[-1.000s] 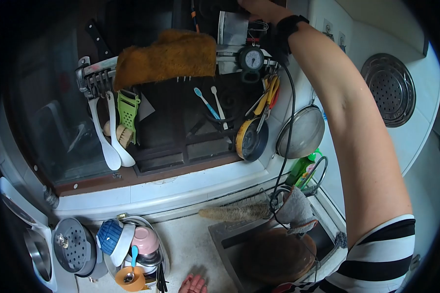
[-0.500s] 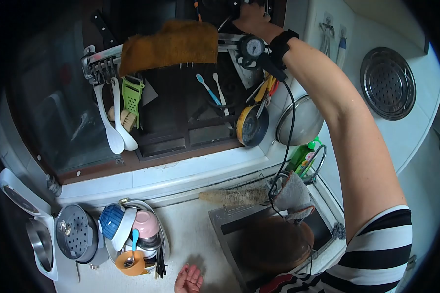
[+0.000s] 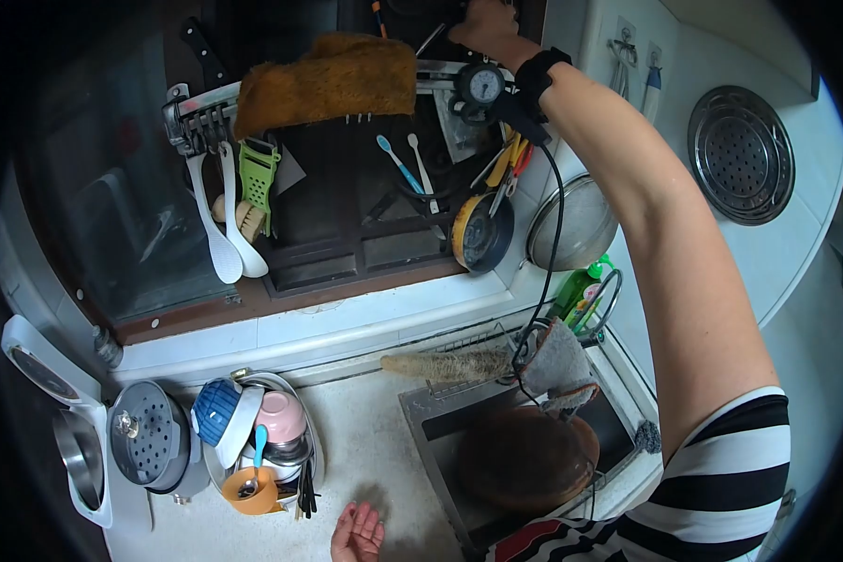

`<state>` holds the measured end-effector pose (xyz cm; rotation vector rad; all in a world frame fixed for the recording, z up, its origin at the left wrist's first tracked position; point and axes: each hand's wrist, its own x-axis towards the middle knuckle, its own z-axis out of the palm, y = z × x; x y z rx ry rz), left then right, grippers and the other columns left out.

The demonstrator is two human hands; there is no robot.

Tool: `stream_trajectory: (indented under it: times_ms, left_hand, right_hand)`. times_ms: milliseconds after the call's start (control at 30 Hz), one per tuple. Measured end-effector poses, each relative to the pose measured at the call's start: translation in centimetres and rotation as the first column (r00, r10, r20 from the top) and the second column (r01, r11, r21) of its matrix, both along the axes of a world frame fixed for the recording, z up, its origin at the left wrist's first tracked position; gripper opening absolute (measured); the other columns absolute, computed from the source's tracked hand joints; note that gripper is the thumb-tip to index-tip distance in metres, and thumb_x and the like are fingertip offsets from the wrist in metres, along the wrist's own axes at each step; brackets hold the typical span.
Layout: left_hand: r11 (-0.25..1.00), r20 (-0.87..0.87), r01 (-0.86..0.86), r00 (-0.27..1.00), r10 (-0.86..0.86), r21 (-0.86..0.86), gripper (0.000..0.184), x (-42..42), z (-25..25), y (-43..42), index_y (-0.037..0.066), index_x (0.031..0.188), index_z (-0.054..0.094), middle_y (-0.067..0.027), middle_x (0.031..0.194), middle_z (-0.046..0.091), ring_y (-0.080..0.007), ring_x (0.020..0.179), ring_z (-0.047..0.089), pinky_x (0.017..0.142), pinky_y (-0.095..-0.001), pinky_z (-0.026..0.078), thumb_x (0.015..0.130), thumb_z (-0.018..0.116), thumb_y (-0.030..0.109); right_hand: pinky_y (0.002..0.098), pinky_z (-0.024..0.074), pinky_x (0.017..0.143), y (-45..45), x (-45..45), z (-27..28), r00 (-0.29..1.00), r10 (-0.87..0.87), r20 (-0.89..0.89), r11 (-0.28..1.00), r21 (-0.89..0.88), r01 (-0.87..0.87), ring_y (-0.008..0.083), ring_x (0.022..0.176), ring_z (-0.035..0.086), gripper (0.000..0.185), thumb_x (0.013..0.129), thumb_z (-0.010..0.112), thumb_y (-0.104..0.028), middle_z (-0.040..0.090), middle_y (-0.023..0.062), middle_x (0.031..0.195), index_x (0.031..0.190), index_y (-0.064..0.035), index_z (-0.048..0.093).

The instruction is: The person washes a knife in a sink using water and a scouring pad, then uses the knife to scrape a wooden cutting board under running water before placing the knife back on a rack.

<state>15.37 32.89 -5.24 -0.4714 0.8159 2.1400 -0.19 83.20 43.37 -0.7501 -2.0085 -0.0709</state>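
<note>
My right hand [image 3: 485, 25] is raised to the top edge of the view, above the hanging rail. Its fingers are curled in the dark there, and what they hold, if anything, I cannot make out. Close to its fingertips is a thin metal piece [image 3: 431, 40]. Below the wrist hangs a round dial gauge [image 3: 484, 85] on the rail. My left hand [image 3: 358, 532] is low over the counter [image 3: 365, 440], palm up, fingers loosely bent and apart, holding nothing. To its left stands a dish basin [image 3: 318, 459] with a pink bowl [image 3: 279, 415], a blue bowl [image 3: 217, 412] and an orange cup [image 3: 250, 492].
A brown cloth [image 3: 332, 84] drapes over the rail, beside white ladles [image 3: 217, 253] and a green peeler [image 3: 257, 173]. The sink [image 3: 431, 473] holds a large brown round pan [image 3: 525, 459]. A black cable [image 3: 560, 215] hangs down to a grey cloth [image 3: 557, 365]. A loofah [image 3: 450, 366] lies behind.
The view has shifted slightly. My right hand stays up at the top edge, a little nearer the frame's border. My left hand has barely moved.
</note>
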Motion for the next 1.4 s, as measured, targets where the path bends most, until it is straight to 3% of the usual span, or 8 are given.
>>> stream_trajectory:
  times_ms: [400, 600, 733, 833, 933, 1133, 1300, 1400]
  left_hand:
    - [1.0, -0.036, 0.017, 0.999, -0.017, -0.014, 0.035, 0.3, -0.3, 0.1, 0.008, 0.125, 0.053, -0.0113, 0.119, 0.062, -0.0229, 0.105, 0.061, 0.088, -0.0373, 0.049, 0.093, 0.058, 0.022]
    - [0.996, -0.074, 0.026, 0.997, -0.033, -0.091, 0.033, 1.5, 0.6, 0.2, 0.008, 0.119, 0.056, -0.0085, 0.113, 0.064, -0.0197, 0.099, 0.063, 0.083, -0.0334, 0.05, 0.092, 0.06, 0.026]
    - [0.989, -0.112, 0.113, 0.986, -0.123, -0.094, 0.037, 3.1, 1.4, 1.0, 0.008, 0.132, 0.049, -0.0111, 0.121, 0.061, -0.0183, 0.107, 0.061, 0.087, -0.0316, 0.05, 0.097, 0.052, 0.021]
    - [0.969, -0.16, 0.234, 0.957, -0.244, -0.079, 0.041, 4.4, 0.0, 1.9, 0.005, 0.134, 0.045, -0.0146, 0.127, 0.057, -0.0198, 0.109, 0.06, 0.089, -0.0321, 0.05, 0.097, 0.051, 0.021]
    - [0.924, -0.143, 0.364, 0.915, -0.378, -0.116, 0.037, 6.7, -0.5, 3.1, 0.005, 0.128, 0.05, -0.0119, 0.123, 0.06, -0.0202, 0.108, 0.06, 0.091, -0.0324, 0.048, 0.095, 0.054, 0.023]
    - [0.794, -0.006, 0.59, 0.802, -0.597, -0.145, 0.034, 10.3, -2.3, 6.5, 0.004, 0.124, 0.053, -0.0133, 0.119, 0.062, -0.0231, 0.106, 0.061, 0.09, -0.0352, 0.048, 0.094, 0.055, 0.02]
    - [0.764, 0.035, 0.612, 0.784, -0.619, -0.204, 0.029, 12.9, -2.7, 10.0, 0.003, 0.117, 0.053, -0.0113, 0.107, 0.063, -0.0248, 0.101, 0.062, 0.087, -0.035, 0.049, 0.092, 0.058, 0.016]
    - [0.751, 0.131, 0.63, 0.776, -0.617, -0.197, 0.026, 13.7, -4.1, 11.4, 0.002, 0.112, 0.054, -0.0125, 0.108, 0.062, -0.0246, 0.103, 0.061, 0.087, -0.0364, 0.049, 0.091, 0.06, 0.015]
  right_hand:
    - [0.0438, 0.0405, 0.101, -1.7, 4.0, -0.6, 0.995, 0.064, -0.082, 0.994, 0.095, -0.056, 0.0437, 0.118, 0.046, 0.073, 0.069, 0.08, -0.024, 0.056, 0.026, 0.118, 0.126, 0.0034, 0.044]
    - [0.0445, 0.0419, 0.098, -2.8, 14.7, -1.9, 0.846, 0.404, 0.347, 0.827, 0.256, -0.5, 0.0368, 0.117, 0.049, 0.071, 0.075, 0.076, -0.023, 0.052, 0.0245, 0.125, 0.135, -0.0051, 0.044]
    - [0.0383, 0.0442, 0.097, -12.7, 27.4, -5.7, 0.614, 0.421, 0.668, 0.892, -0.18, -0.415, 0.0272, 0.118, 0.052, 0.066, 0.081, 0.074, -0.027, 0.052, 0.0169, 0.13, 0.136, -0.0063, 0.045]
    - [0.0322, 0.0496, 0.078, -11.8, 36.5, -10.1, 0.283, 0.821, 0.496, 0.565, -0.778, -0.275, 0.0219, 0.11, 0.053, 0.062, 0.084, 0.069, -0.038, 0.057, 0.0128, 0.118, 0.133, -0.0069, 0.047]
    - [0.0239, 0.0514, 0.059, -14.1, 42.7, -16.3, 0.231, 0.875, 0.425, 0.415, -0.905, 0.094, 0.0157, 0.088, 0.063, 0.071, 0.076, 0.071, -0.053, 0.064, 0.007, 0.099, 0.126, -0.0043, 0.055]
    - [0.0277, 0.0489, 0.072, -9.9, 48.4, -23.6, 0.252, 0.738, 0.626, 0.626, -0.775, 0.091, 0.0178, 0.084, 0.058, 0.05, 0.085, 0.066, -0.04, 0.061, 0.0058, 0.098, 0.125, -0.0102, 0.057]
    - [0.0255, 0.0471, 0.073, -7.0, 55.1, -11.7, 0.565, 0.248, 0.787, 0.853, -0.454, 0.258, 0.0152, 0.095, 0.056, 0.067, 0.082, 0.056, -0.064, 0.059, 0.004, 0.115, 0.134, -0.0226, 0.051]
    - [0.0393, 0.0548, 0.078, -12.2, 57.1, -4.2, 0.64, 0.125, 0.758, 0.888, -0.373, 0.269, 0.0265, 0.104, 0.061, 0.069, 0.086, 0.062, -0.05, 0.059, 0.0166, 0.122, 0.14, -0.0117, 0.042]
